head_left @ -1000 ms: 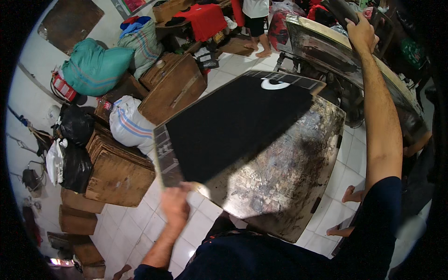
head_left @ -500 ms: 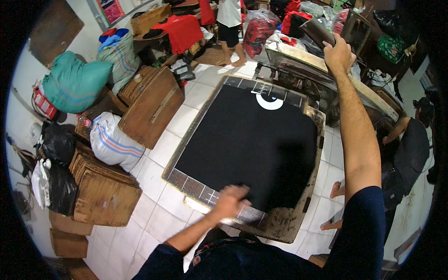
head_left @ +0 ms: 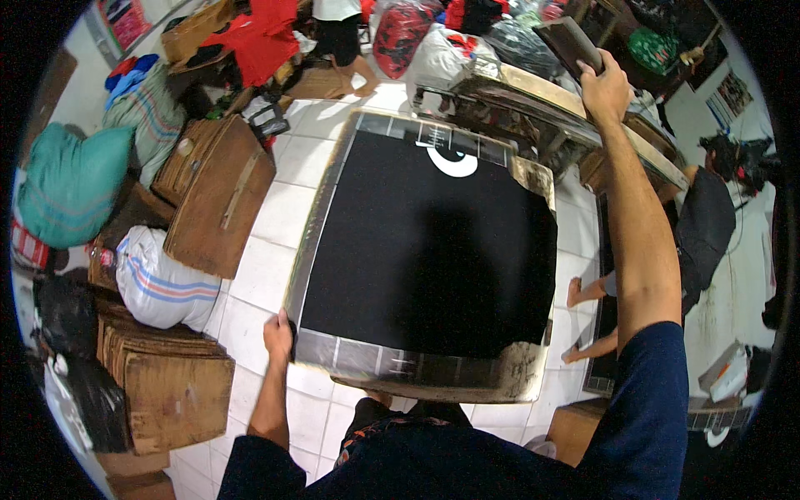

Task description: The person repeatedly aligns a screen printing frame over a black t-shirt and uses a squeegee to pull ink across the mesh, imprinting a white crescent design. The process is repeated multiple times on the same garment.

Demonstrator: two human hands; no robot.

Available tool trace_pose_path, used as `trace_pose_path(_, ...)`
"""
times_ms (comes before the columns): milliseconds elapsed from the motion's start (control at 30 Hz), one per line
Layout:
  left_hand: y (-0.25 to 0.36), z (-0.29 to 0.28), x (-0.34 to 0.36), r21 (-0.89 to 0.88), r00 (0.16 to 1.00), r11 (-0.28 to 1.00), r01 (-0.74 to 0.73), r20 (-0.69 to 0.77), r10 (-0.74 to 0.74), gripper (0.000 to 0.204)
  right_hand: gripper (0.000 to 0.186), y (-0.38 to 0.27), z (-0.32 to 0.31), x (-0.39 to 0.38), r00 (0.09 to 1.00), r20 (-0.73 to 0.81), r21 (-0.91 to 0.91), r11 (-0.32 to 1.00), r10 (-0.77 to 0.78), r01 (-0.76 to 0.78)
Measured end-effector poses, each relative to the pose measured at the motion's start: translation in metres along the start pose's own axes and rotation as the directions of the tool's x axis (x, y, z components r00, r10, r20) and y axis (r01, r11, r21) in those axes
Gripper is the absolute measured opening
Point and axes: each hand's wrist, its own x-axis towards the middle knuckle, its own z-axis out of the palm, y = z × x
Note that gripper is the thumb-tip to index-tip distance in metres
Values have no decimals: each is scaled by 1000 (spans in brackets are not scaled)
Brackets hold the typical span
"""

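Observation:
A black piece of cloth [head_left: 392,242] lies flat over a large board [head_left: 333,354] with white guide lines along its margins. Near the cloth's far edge is a white curved print [head_left: 452,162], and a dark shadow falls across the middle. At the board's near left corner, my left hand [head_left: 277,336] is closed around the edge. My right arm reaches forward and up on the right. In my right hand [head_left: 607,87] is a dark brown, flat rectangular block [head_left: 570,46], held well above the board; its exact kind I cannot make out.
Stacked wooden boards [head_left: 179,367], a white striped sack [head_left: 167,275] and a green sack [head_left: 75,183] line the left. A long bench [head_left: 533,87] piled with bags runs along the far right. One person [head_left: 337,42] stands at the back; another [head_left: 700,225] is at right.
My left hand has moved left from the board's near edge to its corner and gripped it. My right hand still holds the brown block up. The view has shifted, moving the surroundings leftward.

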Motion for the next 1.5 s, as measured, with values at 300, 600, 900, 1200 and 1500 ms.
trace_pose_path(300, 15, 42, -119, -486, 992, 866, 116, 104, -74, 50, 41, 7, 5, -9, 991, -120, -69, 997, -55, 47)
trace_pose_path(600, 27, 8, -143, -183, 978, 983, 7, 208, 31, 43, 44, 19, 15, 4, 989, -130, -39, 997, -70, 66)
trace_pose_path(900, 64, -15, -135, 120, 918, 990, -74, 396, 21, 57, 30, -7, 5, 22, 979, -204, 43, 999, -13, 23)
trace_pose_path(1200, 73, 0, -128, 94, 940, 989, -116, 332, 79, 60, 31, -19, -8, 41, 979, -202, 6, 999, -30, 32)
trace_pose_path(1500, 64, 22, -127, 290, 955, 957, -23, 291, -65, 70, 30, -29, -12, 55, 981, -192, 86, 995, -34, 51)
